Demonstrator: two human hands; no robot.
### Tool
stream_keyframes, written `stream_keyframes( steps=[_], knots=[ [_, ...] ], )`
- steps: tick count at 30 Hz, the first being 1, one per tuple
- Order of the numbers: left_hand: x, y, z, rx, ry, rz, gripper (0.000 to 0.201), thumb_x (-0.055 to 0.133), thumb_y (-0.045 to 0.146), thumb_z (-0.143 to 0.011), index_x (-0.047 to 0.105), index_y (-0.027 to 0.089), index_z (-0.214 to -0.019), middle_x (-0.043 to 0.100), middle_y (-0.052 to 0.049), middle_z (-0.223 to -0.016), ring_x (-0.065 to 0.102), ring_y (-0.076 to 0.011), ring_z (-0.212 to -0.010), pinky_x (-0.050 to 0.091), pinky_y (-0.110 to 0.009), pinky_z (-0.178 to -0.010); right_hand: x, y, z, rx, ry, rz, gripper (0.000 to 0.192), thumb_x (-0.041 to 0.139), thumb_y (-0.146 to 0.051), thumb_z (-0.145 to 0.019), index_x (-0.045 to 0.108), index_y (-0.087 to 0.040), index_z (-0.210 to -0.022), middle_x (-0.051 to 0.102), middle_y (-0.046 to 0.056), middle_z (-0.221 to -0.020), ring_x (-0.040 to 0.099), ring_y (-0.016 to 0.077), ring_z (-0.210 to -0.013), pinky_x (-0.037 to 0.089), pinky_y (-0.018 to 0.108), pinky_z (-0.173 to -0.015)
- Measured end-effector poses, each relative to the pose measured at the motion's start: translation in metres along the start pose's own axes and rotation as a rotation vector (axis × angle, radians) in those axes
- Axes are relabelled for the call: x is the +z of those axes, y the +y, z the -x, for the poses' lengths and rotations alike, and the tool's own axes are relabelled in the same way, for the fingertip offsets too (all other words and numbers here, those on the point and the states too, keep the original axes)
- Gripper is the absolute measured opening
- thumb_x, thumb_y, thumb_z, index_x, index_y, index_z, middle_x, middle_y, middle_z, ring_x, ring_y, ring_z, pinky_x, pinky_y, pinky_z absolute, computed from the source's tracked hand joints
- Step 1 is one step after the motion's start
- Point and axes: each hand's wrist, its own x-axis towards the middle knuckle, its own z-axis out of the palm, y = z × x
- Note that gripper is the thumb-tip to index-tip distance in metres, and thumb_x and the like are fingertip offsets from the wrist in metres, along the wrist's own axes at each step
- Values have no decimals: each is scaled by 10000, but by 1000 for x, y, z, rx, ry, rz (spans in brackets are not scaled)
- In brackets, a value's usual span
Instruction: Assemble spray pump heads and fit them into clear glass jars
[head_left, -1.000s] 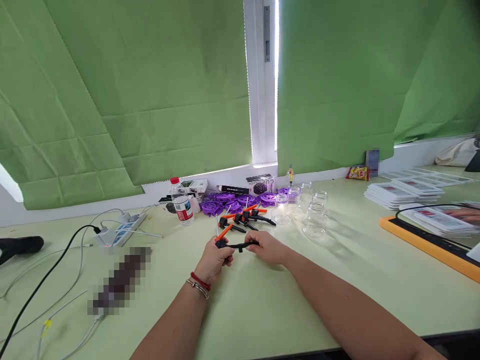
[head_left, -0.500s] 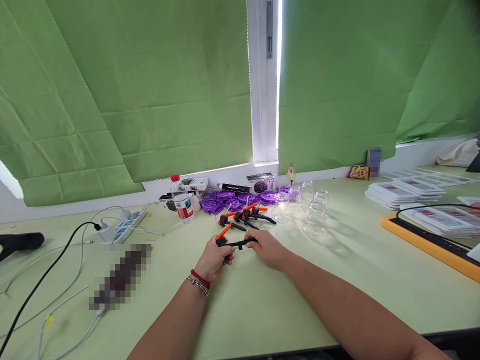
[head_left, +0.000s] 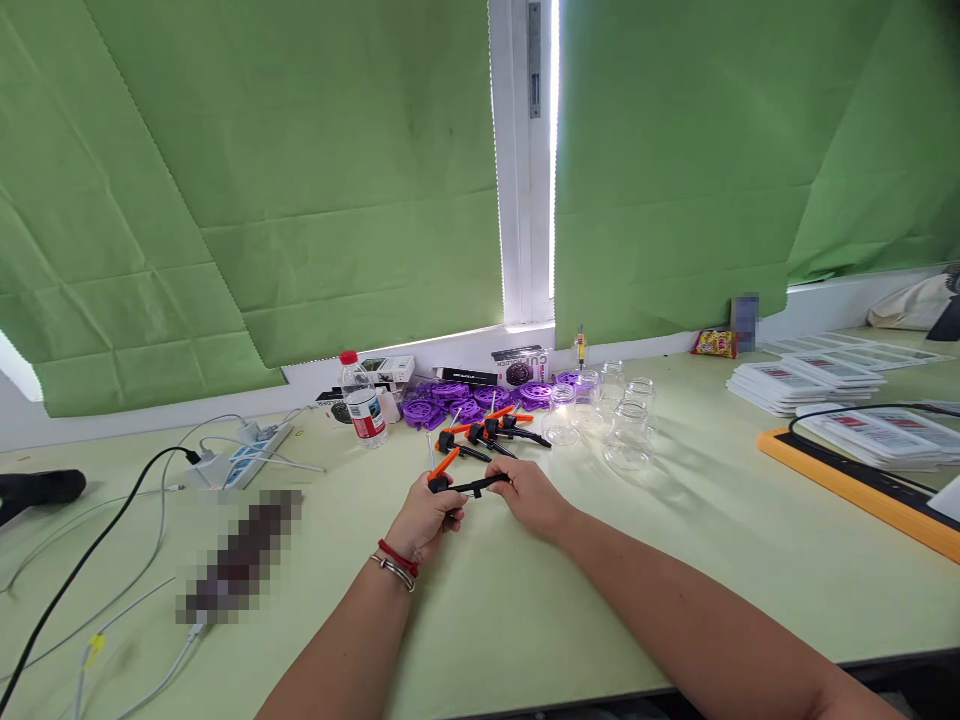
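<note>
In the middle of the table, my left hand (head_left: 429,518) is closed around one end of a slim black device with an orange lever (head_left: 459,487) and a thin metal rod. At its other end, the black strip-like part is pinched between the fingers of my right hand (head_left: 528,492). A small black tab sticks down from it between my hands. Just beyond lie several similar black-and-orange devices (head_left: 480,436) with metal rods, close together. Behind those is a pile of purple plastic discs (head_left: 465,402). How my left fingers wrap underneath is partly hidden.
Several clear glass jars (head_left: 628,445) stand right of the pile. A red-capped bottle (head_left: 365,408) and small boxes (head_left: 520,366) are at the back. Cables and a power strip (head_left: 259,452) lie left; stacked white cards (head_left: 802,385) and an orange-edged board (head_left: 847,492) lie right.
Almost nothing has changed. Both hands keep the same hold on the device, and the whole view has shifted very slightly.
</note>
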Motion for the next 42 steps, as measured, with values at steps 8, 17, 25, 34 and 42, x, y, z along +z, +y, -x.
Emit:
stream_keyframes(
  steps=[8,17,25,34,42],
  knots=[
    [3,0,2,-10,21,-16,545,699,112,-587,417,164,-1050,471,90,-577,489,-72,-424,403,-216,-419,5,4,-1,106,-84,-136,84,507,-166,-747,560,-185,-809,541,-19,-667,463,117,-584,338,239,-580],
    [4,3,1,127,98,106,438,591,135,-669,336,213,-1016,535,20,-744,578,-113,-555,481,-268,-536,8,-8,4,106,-175,-154,51,477,-170,-778,509,-196,-809,597,-17,-702,431,84,-496,328,227,-528],
    [10,-5,2,526,157,94,222,442,291,-867,386,255,-1079,395,-67,-1325,510,-133,-1094,434,-290,-911,19,-17,9,182,-241,-430,88,435,-291,-860,434,-204,-866,562,-35,-666,443,64,-403,365,213,-445],
    [0,5,2,759,139,-379,377,442,363,-890,456,258,-1253,485,-59,-1303,422,-201,-1224,307,-388,-1045,21,-29,11,268,-257,-737,243,458,-435,-856,430,-195,-825,553,-49,-598,439,59,-375,331,199,-406],
    [0,11,8,852,156,-607,592,652,382,-741,445,240,-1278,432,-97,-1301,401,-247,-1217,294,-398,-1041,17,-45,16,297,-256,-859,345,535,-501,-799,481,-166,-735,555,-34,-552,411,52,-427,310,210,-469]
  ],
)
